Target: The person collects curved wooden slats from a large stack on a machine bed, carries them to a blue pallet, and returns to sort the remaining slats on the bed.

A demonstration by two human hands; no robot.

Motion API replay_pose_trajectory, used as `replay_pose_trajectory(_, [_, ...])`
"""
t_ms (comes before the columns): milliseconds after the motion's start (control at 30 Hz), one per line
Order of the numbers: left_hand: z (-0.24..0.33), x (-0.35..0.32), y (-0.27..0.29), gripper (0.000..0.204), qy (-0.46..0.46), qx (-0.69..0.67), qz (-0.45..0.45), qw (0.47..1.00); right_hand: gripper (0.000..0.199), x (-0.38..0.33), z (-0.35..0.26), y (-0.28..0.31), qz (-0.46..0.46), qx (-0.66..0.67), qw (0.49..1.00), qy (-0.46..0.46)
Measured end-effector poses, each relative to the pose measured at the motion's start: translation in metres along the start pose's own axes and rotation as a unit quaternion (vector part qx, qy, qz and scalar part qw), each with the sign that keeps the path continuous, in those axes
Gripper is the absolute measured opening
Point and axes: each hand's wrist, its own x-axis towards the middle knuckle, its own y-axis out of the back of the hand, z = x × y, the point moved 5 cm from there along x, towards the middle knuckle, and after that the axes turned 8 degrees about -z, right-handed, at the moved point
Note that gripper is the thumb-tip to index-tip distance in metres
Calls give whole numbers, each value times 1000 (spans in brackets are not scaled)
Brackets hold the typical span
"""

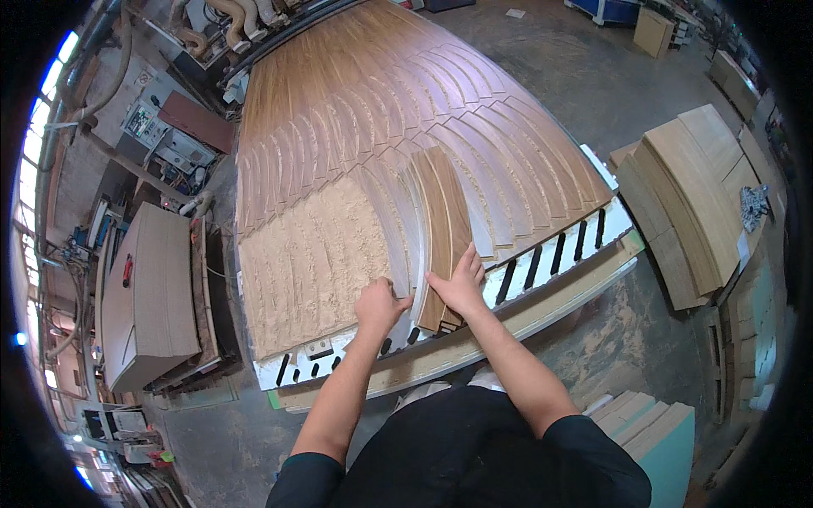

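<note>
A workshop with a grey concrete floor (pixel 610 76) surrounds a large white-edged table (pixel 544 264) with black slots along its near side, which runs from the lower centre toward the upper edge of the frame. A brown wood-grain sheet (pixel 339 63) covers its far part; nearer, the surface is divided into rows of narrow wood-grain pieces (pixel 517 161) whose outlines appear bowed in this wide view. A tan, roughly rectangular field of sawdust (pixel 313 262) occupies the table's left near part.

At the centre of the frame, long brown wood-grain strips (pixel 445 229) lie side by side, their near ends at the table's slotted edge. The right hand (pixel 457 284) is clamped on these strips, thumb toward their left and fingers at their right edge. The left hand (pixel 381 305), fingers curled, is at the right border of the sawdust, its thumb extended toward the strips; whether it grips anything cannot be told.

At left stands a stack of brown boards (pixel 161 296) bearing a small red tool (pixel 128 271); above it, a grey control cabinet (pixel 151 123). At right is a stack of pale wood boards (pixel 677 212) with a crumpled blue-grey cloth (pixel 754 205); at lower right, pale green-faced boards (pixel 665 457).
</note>
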Motion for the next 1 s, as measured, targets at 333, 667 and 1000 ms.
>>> replay_pose_trajectory(333, [-9,-1,-20,65,42,-18,42,998,142,-6,-7,7,1,-2,1000,-11])
replay_pose_trajectory(667, [-11,10,-16,63,66,-52,-5,996,142,-3,-5,5,1,-3,1000,-15])
replay_pose_trajectory(1000, [-83,-25,45,68,130,5,-43,991,142,1,-1,5,2,-13,1000,-15])
